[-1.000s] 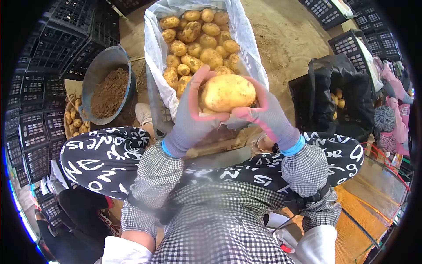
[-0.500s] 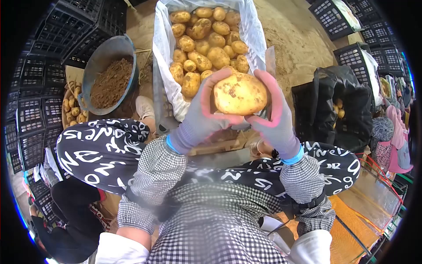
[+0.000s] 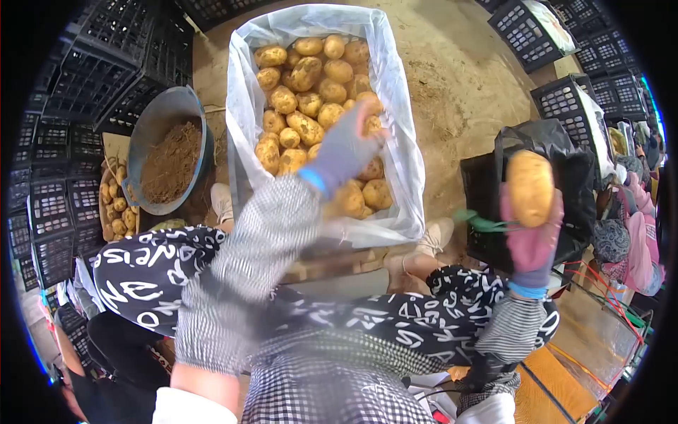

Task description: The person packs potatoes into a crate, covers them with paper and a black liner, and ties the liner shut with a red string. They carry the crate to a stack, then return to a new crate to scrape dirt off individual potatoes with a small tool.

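Note:
Over the lined crate (image 3: 237,152) of potatoes, my left hand (image 3: 347,148), in a grey and pink glove, is blurred by motion. Its thumb and fingers are apart, on either side of a potato (image 3: 372,126) in the pile; whether they touch it is unclear. Out to the right, my right hand (image 3: 531,237), gloved too, is closed round the lower part of a large yellow potato (image 3: 531,185) held upright. A green strip (image 3: 482,222) lies beside that hand. Behind it is a black-lined crate (image 3: 487,205).
A blue-grey tub (image 3: 205,152) of soil stands at the left, beside a basket of small potatoes (image 3: 119,201). Black crates (image 3: 106,60) are stacked at the upper left and more stand at the upper right. People (image 3: 635,226) are at the far right; another person (image 3: 123,360) is at the lower left.
The large potato has gone right in my right hand, away from my left hand, and is now upright. My left hand has let go and moved over the pile. The view has shifted.

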`<action>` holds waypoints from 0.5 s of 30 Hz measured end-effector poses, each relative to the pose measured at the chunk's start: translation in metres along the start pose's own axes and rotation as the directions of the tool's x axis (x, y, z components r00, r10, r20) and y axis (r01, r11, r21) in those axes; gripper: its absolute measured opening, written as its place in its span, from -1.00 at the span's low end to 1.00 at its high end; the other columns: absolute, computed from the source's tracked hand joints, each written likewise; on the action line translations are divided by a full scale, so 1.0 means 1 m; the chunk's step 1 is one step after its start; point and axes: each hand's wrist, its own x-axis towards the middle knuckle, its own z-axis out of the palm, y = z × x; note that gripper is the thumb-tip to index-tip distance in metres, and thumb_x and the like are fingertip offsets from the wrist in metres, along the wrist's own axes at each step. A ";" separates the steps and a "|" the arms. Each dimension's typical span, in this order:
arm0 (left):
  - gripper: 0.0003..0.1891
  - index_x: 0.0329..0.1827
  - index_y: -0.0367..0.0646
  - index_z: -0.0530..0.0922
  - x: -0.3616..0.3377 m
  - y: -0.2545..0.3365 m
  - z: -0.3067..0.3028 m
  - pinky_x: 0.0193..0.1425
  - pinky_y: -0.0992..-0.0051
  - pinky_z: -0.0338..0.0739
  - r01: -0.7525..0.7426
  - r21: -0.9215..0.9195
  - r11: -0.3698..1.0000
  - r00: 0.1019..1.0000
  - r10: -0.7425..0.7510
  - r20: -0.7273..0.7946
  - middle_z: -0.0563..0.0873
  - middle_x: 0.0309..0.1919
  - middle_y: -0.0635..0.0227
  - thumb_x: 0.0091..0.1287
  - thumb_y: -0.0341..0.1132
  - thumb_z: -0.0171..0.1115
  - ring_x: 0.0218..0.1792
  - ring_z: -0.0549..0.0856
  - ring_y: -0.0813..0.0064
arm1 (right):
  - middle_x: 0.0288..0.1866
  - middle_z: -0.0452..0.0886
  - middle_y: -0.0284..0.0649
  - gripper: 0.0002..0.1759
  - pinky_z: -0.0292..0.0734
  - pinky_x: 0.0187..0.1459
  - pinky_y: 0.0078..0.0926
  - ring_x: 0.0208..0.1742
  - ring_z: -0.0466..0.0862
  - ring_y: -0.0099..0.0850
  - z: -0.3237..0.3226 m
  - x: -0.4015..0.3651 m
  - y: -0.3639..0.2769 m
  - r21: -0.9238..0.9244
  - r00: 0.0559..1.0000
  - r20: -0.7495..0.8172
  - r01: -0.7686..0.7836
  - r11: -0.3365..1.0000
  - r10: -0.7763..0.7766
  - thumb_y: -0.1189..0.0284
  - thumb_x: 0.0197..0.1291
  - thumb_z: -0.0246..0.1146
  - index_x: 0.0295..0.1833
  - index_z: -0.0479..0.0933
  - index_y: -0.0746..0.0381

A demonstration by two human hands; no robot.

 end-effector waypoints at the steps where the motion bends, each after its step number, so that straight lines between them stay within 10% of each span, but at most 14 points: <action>1: -0.31 0.40 -0.14 0.33 0.030 -0.032 -0.003 0.26 0.20 0.47 -0.043 0.276 0.960 0.995 0.066 -0.072 0.56 0.17 -0.08 0.24 -0.07 0.33 0.15 0.60 0.00 | 0.33 0.48 -0.07 -0.43 0.47 0.32 -0.02 0.28 0.54 -0.14 -0.028 0.012 -0.019 -0.100 0.986 -0.082 0.138 0.985 -0.146 0.14 0.43 0.12 0.39 0.33 0.25; 7: -0.30 0.34 -0.01 0.41 0.145 -0.089 0.039 0.31 0.23 0.47 0.159 0.598 0.786 0.986 -0.154 -0.060 0.42 0.26 -0.18 0.07 -0.14 0.41 0.19 0.56 -0.09 | 0.28 0.42 -0.07 -0.20 0.53 0.20 -0.34 0.22 0.53 -0.27 -0.237 0.043 -0.046 -0.847 0.696 -0.209 0.223 0.483 -0.687 0.46 0.10 0.45 0.45 0.27 0.15; 9: -0.29 0.34 -0.03 0.41 0.155 -0.113 0.048 0.31 0.25 0.46 0.097 0.593 0.800 0.995 -0.061 -0.081 0.44 0.22 -0.17 0.07 -0.12 0.41 0.19 0.56 -0.08 | 0.25 0.46 -0.07 -0.16 0.52 0.19 -0.40 0.21 0.54 -0.29 -0.249 0.044 -0.055 -0.530 0.709 -0.410 0.327 0.783 -0.574 0.48 0.02 0.50 0.42 0.27 0.23; 11: -0.39 0.31 -0.02 0.43 0.155 -0.115 0.043 0.12 0.24 0.60 0.116 0.563 0.819 0.992 -0.072 -0.100 0.52 0.14 -0.07 0.17 -0.13 0.35 0.05 0.65 0.07 | 0.22 0.48 -0.07 -0.19 0.51 0.20 -0.42 0.20 0.55 -0.30 -0.251 0.041 -0.058 -0.681 0.700 -0.388 0.220 0.698 -0.600 0.47 0.00 0.51 0.37 0.29 0.29; 12: -0.43 0.30 -0.01 0.44 0.148 -0.105 0.032 0.02 0.27 0.63 0.227 0.201 0.953 0.973 -0.230 -0.007 0.55 0.11 -0.02 0.21 -0.12 0.32 -0.01 0.67 0.13 | 0.21 0.50 -0.08 -0.20 0.50 0.21 -0.42 0.20 0.56 -0.30 -0.248 0.039 -0.058 -0.805 0.687 -0.348 0.130 0.579 -0.638 0.46 0.00 0.52 0.34 0.30 0.31; 14: -0.50 0.28 -0.01 0.44 0.127 -0.090 0.006 -0.17 0.32 0.69 0.479 -0.498 0.723 0.877 -0.370 0.305 0.60 0.06 0.09 0.30 -0.10 0.26 -0.13 0.71 0.26 | 0.19 0.52 -0.06 -0.24 0.48 0.23 -0.42 0.20 0.56 -0.30 -0.234 0.034 -0.046 -0.980 0.707 -0.086 -0.186 -0.067 -0.702 0.46 -0.02 0.53 0.29 0.32 0.36; 15: -0.54 0.27 0.00 0.44 0.107 -0.073 -0.007 -0.25 0.38 0.68 0.506 -0.588 0.631 0.862 -0.363 0.353 0.62 0.04 0.14 0.35 -0.09 0.20 -0.18 0.71 0.31 | 0.22 0.50 -0.02 -0.34 0.48 0.25 -0.36 0.23 0.56 -0.27 -0.237 0.040 -0.046 -0.985 0.673 -0.169 -0.084 0.153 -0.721 0.39 0.11 0.42 0.28 0.34 0.35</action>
